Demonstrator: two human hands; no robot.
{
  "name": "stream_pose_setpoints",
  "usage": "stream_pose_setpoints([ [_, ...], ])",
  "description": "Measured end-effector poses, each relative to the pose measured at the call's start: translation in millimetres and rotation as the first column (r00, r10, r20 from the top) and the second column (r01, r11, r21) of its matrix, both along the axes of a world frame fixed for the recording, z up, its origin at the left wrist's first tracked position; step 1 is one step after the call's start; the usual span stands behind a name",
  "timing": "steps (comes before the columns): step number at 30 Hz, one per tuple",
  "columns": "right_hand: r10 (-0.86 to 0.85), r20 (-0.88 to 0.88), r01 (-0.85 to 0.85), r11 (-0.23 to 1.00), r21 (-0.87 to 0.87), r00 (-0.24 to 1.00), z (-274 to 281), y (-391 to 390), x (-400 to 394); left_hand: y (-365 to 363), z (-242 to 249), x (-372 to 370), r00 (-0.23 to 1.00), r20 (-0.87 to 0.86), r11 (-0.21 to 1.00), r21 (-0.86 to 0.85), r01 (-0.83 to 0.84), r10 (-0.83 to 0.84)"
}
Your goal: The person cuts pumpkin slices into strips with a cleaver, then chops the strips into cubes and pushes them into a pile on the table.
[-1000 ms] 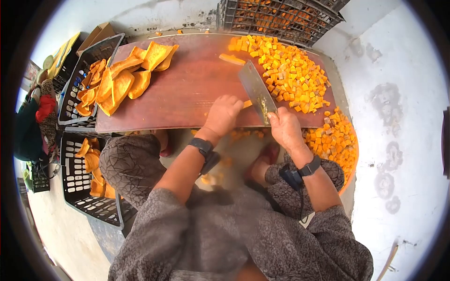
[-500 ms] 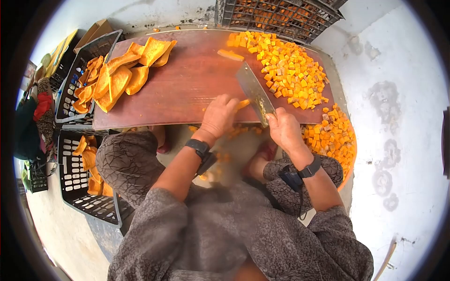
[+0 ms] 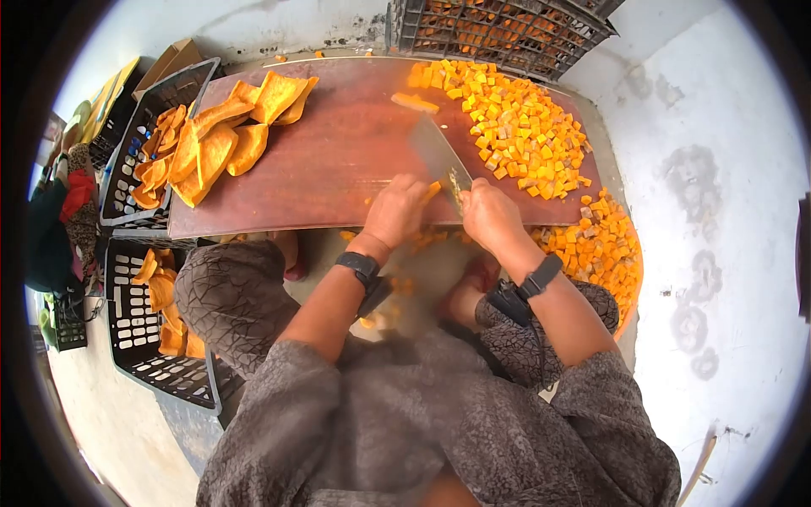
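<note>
My right hand [image 3: 490, 215] is closed around the handle of a cleaver [image 3: 442, 160], whose wide blade points up and left over the red board [image 3: 338, 169]. Close to the blade's left side, my left hand [image 3: 395, 209] has its fingers bent around an orange strip [image 3: 432, 191] at the board's near edge. Another strip [image 3: 415, 103] lies flat farther back. Diced orange pieces [image 3: 524, 127] cover the board's right side. Large curved orange slabs [image 3: 215, 152] are stacked at its left end.
Black crates [image 3: 160, 338] with more slabs stand at the left. A round tub [image 3: 639, 279] of diced pieces is at the right, beside my knee. Another black crate [image 3: 498, 32] stands behind the board, near the white wall [image 3: 718, 152].
My right hand and the cleaver have moved left, closer to my left hand. My left hand has stayed nearly in place with the strip.
</note>
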State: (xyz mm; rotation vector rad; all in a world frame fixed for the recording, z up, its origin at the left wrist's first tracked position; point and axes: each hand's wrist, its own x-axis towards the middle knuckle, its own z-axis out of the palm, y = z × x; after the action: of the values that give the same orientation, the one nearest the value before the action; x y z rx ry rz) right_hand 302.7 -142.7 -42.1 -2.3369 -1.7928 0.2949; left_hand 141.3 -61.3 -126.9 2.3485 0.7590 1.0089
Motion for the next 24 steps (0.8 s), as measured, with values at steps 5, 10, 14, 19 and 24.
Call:
stream_pose_setpoints([
  [5,-0.092,-0.069,0.100,0.986,0.134,0.993,-9.1,-2.6,12.3,1.3,-1.7,-4.9,1.000,-0.001,1.000,0.022,0.015,-0.015],
  [10,-0.055,-0.044,0.058,0.994,0.090,0.998,28.9,-26.3,6.1,-2.3,3.1,-0.9,1.000,0.001,0.998,-0.063,-0.030,0.030],
  [14,0.024,-0.102,-0.019,0.999,0.046,0.995,21.3,-35.8,-3.9,0.8,-3.3,2.2,0.997,0.071,1.000,-0.006,-0.029,0.029],
  [19,0.010,-0.076,-0.007,0.999,0.039,0.997,6.3,-16.5,-8.6,4.8,-4.3,-0.2,0.998,0.046,0.999,0.004,0.035,-0.035],
  [24,-0.031,-0.074,0.038,0.995,0.090,0.997,-6.9,4.9,-13.1,2.8,-4.0,0.5,0.999,0.042,1.000,0.021,0.018,-0.018],
])
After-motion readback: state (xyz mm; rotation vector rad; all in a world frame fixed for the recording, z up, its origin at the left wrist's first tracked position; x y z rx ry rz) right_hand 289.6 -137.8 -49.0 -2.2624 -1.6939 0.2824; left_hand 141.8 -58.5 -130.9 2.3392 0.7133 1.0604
